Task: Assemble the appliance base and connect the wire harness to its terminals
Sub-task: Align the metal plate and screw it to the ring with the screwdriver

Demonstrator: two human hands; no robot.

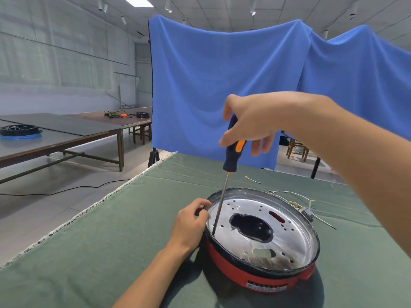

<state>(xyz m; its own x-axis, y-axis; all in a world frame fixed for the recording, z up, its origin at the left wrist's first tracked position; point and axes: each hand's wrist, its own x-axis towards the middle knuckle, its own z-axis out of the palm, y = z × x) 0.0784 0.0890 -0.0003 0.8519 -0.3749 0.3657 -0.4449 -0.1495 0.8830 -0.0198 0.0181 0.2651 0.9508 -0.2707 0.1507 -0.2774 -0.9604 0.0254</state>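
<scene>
Here, a screwdriver (231, 152) stands in the base (262, 236).
Right hand (251, 125) grips its handle; left hand (191, 223) pinches the base's rim on the counter (111, 241).

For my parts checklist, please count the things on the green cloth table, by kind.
Appliance base, red: 1
Screwdriver, tip inside the base: 1
Wire harness, behind the base: 1
Loose wire with ring ends: 1
Total: 4
</scene>
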